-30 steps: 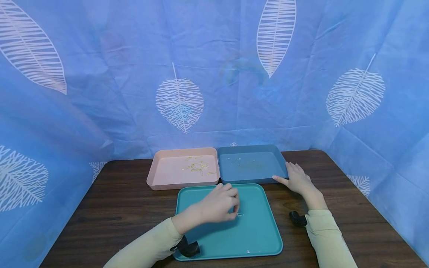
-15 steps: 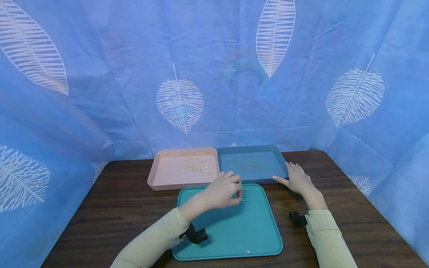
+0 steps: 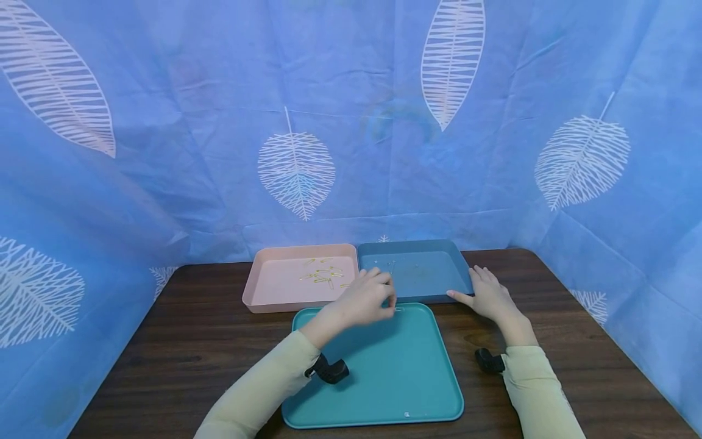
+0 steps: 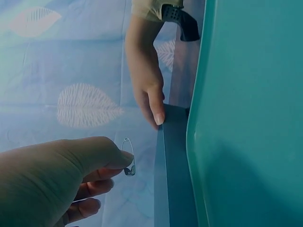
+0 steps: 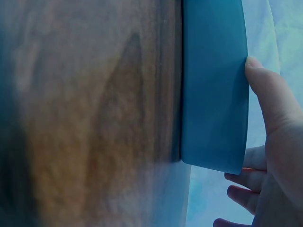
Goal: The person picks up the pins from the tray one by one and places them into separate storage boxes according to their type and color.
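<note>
My left hand (image 3: 364,299) pinches a silver safety pin (image 4: 129,171) between thumb and forefinger, over the far edge of the teal tray (image 3: 400,366). In the left wrist view the pin is closed and sticks out past the thumb tip; the other fingers are loosely bent. Just ahead stands the blue tray (image 3: 433,286), with a few small silver pins (image 3: 392,266) lying in it. At its front right corner rests my right hand (image 3: 490,294), thumb on the front rim and fingers stretched along the right side.
Left of the blue tray, side by side with it, is a pink tray (image 3: 274,286) holding several gold safety pins (image 3: 327,274). All three trays stand on a dark wooden table (image 3: 181,341). Behind hangs a blue cloth (image 3: 356,171) with white leaf prints.
My left hand has moved forward, away from me, carrying the safety pin from the middle of the teal tray to its far edge. My right hand has stayed at the blue tray.
</note>
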